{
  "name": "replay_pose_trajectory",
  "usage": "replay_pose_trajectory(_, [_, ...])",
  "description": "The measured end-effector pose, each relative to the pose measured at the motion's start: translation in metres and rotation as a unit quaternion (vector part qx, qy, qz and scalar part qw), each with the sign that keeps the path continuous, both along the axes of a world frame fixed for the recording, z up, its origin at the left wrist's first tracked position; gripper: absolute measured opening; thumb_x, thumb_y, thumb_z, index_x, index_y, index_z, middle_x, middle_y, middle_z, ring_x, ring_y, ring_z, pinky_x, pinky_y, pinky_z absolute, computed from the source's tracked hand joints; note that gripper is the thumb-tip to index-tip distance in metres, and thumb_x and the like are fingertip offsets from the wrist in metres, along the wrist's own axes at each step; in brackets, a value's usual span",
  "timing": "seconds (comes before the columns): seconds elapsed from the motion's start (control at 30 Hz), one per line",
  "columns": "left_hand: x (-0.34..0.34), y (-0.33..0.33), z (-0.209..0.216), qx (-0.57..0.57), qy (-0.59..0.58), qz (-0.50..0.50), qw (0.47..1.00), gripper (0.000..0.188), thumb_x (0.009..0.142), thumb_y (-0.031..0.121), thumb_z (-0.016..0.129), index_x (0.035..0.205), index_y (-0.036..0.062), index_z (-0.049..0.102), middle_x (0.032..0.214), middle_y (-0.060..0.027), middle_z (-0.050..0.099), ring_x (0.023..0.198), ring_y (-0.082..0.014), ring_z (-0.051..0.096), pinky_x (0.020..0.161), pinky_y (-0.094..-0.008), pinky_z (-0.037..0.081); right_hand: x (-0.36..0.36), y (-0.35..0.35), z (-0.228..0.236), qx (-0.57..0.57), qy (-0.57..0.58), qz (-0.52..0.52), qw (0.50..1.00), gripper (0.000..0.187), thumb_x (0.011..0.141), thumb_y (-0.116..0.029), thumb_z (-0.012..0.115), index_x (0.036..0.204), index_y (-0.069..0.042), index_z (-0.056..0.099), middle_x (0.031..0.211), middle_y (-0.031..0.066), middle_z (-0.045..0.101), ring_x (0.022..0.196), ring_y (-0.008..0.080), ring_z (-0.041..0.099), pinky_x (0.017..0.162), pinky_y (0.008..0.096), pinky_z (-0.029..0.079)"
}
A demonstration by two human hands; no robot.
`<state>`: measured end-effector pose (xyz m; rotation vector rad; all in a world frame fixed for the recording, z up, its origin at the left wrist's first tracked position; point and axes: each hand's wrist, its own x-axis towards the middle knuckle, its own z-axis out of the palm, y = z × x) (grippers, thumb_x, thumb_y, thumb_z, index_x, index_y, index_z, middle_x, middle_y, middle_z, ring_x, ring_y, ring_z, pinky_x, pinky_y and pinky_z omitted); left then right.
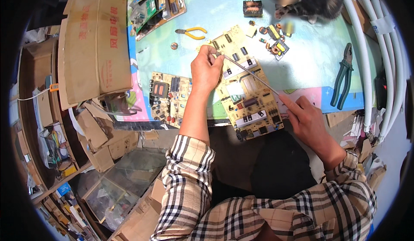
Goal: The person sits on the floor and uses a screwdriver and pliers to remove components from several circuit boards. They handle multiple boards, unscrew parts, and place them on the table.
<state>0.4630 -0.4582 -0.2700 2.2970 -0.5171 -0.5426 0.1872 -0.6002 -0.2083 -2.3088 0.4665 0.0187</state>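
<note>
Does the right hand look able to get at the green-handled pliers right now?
Probably yes: nothing covers the green-handled pliers, though the right hand would likely need to free itself of the thin metal tool.

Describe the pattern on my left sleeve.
Left sleeve: tan, black and white plaid, clearest in the head view.

Two unstacked circuit boards [255,85] [174,98], one metal rod [252,74], two pliers [186,31] [346,64], one cat [322,1]

Longer circuit board [250,95] is tan with silvery strips [255,117], cutters [185,31] yellow-handled, pliers [345,65] green, shirt [185,167] beige-black-white plaid, surface [161,55] pale aqua.
</note>
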Motion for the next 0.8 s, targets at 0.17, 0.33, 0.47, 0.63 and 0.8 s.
replay_pose_trajectory(0.17, [-0.002,-0.001,0.010,-0.007,-0.025,-0.042,0.999,0.016,0.083,0.011,0.067,0.091,0.0034,0.055,0.064,-0.0071,0.056,0.058,-0.0194,0.054,0.059,-0.0333,0.046,-0.001,-0.008,-0.001,-0.006,0.006,0.025,1.000,0.052,0.082,-0.003,0.063,0.132,-0.016,0.055,0.083,0.0124,0.053,0.068,0.0296,0.059,0.057,0.0393,0.048])
replay_pose_trajectory(0.33, [0.000,0.004,-0.008,-0.046,-0.030,-0.011,0.998,0.014,0.086,0.010,0.064,0.092,0.0013,0.055,0.068,-0.0103,0.057,0.062,-0.0246,0.056,0.063,-0.0359,0.047,0.005,-0.007,0.002,-0.011,0.016,0.019,1.000,0.053,0.081,-0.003,0.063,0.132,-0.019,0.055,0.085,0.0121,0.054,0.068,0.0300,0.060,0.058,0.0396,0.049])
replay_pose_trajectory(0.47, [-0.003,0.002,-0.010,-0.024,-0.100,-0.039,0.994,0.013,0.087,0.011,0.061,0.092,0.0010,0.054,0.078,-0.0142,0.060,0.071,-0.0308,0.059,0.068,-0.0395,0.047,0.009,0.001,-0.003,-0.043,0.022,0.014,0.999,0.055,0.082,-0.004,0.062,0.133,-0.022,0.054,0.087,0.0131,0.054,0.068,0.0309,0.060,0.059,0.0400,0.049])
replay_pose_trajectory(0.63, [-0.011,-0.002,-0.007,-0.030,-0.146,-0.038,0.988,0.012,0.089,0.010,0.059,0.092,0.0011,0.052,0.086,-0.0179,0.060,0.080,-0.0354,0.060,0.072,-0.0425,0.047,0.009,0.013,-0.017,-0.083,0.017,0.003,0.996,0.063,0.078,-0.002,0.061,0.136,-0.024,0.052,0.089,0.0136,0.054,0.070,0.0304,0.059,0.058,0.0403,0.049])
replay_pose_trajectory(0.8, [-0.011,0.001,-0.010,-0.035,-0.149,-0.042,0.987,0.013,0.090,0.011,0.059,0.093,0.0019,0.050,0.082,-0.0173,0.060,0.077,-0.0353,0.059,0.070,-0.0428,0.047,0.005,0.024,-0.033,-0.145,-0.029,0.000,0.989,0.071,0.072,0.001,0.061,0.138,-0.024,0.051,0.089,0.0112,0.052,0.069,0.0275,0.056,0.056,0.0380,0.047])
